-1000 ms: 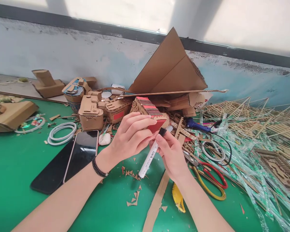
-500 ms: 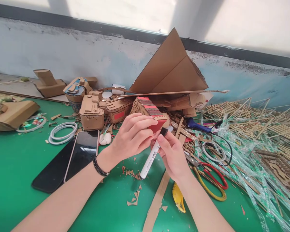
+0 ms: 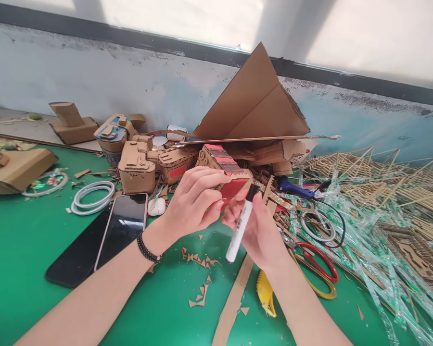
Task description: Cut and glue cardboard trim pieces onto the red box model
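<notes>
Your white marker has swung rightward and slightly more upright since the earlier frame. It sits above the green table, black end up, clamped between your right hand's thumb and fingers. Your left hand's fingers curl together over a red cardboard panel; whether they grip it cannot be told.

Marker left of scissors

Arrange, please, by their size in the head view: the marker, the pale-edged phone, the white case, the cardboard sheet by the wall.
1. Cardboard sheet
2. Pale-edged phone
3. Marker
4. White case
</notes>
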The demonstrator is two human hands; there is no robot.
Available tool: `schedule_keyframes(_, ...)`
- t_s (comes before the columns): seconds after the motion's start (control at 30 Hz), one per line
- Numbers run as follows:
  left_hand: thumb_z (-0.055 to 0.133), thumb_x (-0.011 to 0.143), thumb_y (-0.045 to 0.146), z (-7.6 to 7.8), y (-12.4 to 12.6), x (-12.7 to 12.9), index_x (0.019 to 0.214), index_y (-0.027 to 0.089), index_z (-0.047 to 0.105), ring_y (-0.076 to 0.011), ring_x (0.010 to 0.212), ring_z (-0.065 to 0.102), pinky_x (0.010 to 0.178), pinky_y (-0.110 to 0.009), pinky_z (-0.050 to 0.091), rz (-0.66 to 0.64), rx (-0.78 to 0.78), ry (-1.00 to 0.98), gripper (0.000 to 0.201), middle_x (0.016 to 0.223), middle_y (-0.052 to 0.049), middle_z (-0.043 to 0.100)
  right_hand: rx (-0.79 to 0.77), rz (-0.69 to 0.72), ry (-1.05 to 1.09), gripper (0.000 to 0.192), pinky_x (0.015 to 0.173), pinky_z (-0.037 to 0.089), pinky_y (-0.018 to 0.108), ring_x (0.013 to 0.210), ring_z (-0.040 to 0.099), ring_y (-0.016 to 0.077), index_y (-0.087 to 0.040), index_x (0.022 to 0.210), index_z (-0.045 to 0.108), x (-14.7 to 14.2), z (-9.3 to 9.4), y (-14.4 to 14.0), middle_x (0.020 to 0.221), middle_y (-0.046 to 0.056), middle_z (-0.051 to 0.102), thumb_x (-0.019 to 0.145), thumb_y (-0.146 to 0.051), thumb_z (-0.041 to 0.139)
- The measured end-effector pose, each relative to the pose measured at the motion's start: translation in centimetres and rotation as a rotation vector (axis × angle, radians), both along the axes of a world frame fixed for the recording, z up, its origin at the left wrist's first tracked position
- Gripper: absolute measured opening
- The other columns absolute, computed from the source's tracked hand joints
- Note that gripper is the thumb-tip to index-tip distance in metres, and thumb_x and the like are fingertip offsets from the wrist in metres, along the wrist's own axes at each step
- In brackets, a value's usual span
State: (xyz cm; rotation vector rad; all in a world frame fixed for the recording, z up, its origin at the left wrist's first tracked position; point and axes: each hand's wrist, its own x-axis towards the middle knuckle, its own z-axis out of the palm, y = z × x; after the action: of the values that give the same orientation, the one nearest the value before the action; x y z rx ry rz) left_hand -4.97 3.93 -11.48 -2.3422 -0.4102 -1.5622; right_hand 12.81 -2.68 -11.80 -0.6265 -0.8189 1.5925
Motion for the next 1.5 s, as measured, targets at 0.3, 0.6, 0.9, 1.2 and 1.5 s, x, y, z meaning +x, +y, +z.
schedule_keyframes(0.3, 0.07, 0.1, 0.023, 0.3, -0.4, 0.2, 0.101, 0.022, 0.058, -0.0242, 0.116, 0.072, 0.102, -0.047, 0.063, -0.01, 0.025, -0.013, 0.013, 0.117, -0.01, 0.078, -0.027, 0.398, 0.081, 0.072, 0.044, 0.023, 0.015, 0.051, 0.018, 0.0059, -0.028, 0.108, 0.064, 0.7, 0.4, -0.5, 0.068, -0.01, 0.036, 0.079, -0.093, 0.06)
schedule_keyframes(0.6, 0.059, 0.105, 0.019, 0.9, -1.2, 1.0, 0.117, 0.022, 0.064, -0.0195, 0.11, 0.074, 0.099, -0.04, 0.065, -0.027, 0.087, -0.064, 0.014, 0.112, -0.007, 0.08, 0.202, 0.0, -0.242, 0.051, 0.046, 0.017, 0.02, 0.053, 0.018, 0.0065, -0.028, 0.107, 0.061, 0.5, -1.0, 0.1, 0.067, -0.01, 0.035, 0.086, -0.072, 0.078)
schedule_keyframes(0.9, 0.051, 0.106, 0.022, 0.7, -1.5, 1.0, 0.113, 0.017, 0.067, -0.0229, 0.114, 0.072, 0.102, -0.043, 0.064, -0.08, 0.081, -0.04, 0.018, 0.115, -0.013, 0.078, 0.268, -0.352, -0.636, 0.054, 0.053, 0.025, 0.026, 0.059, 0.033, 0.0106, -0.025, 0.102, 0.064, 1.6, -1.5, 0.5, 0.066, -0.009, 0.042, 0.073, -0.06, 0.093)
schedule_keyframes(1.2, 0.064, 0.098, 0.015, 0.7, -1.4, 1.0, 0.113, 0.018, 0.069, -0.0237, 0.112, 0.073, 0.102, -0.043, 0.064, -0.067, 0.051, -0.006, 0.016, 0.117, -0.013, 0.078, 0.289, -0.536, -0.903, 0.049, 0.053, 0.026, 0.025, 0.056, 0.032, 0.0099, -0.025, 0.098, 0.063, 2.4, -0.6, 0.5, 0.062, -0.01, 0.04, 0.074, -0.057, 0.091)
schedule_keyframes(1.5, 0.065, 0.101, 0.013, 0.7, -1.5, 1.2, 0.122, 0.026, 0.067, -0.0205, 0.117, 0.073, 0.102, -0.04, 0.064, -0.074, -0.016, 0.063, 0.025, 0.128, -0.007, 0.078, 0.265, -0.419, -0.957, 0.051, 0.053, 0.026, 0.025, 0.056, 0.031, 0.0103, -0.025, 0.096, 0.062, 3.9, -0.1, 0.8, 0.059, -0.011, 0.041, 0.072, -0.057, 0.094)
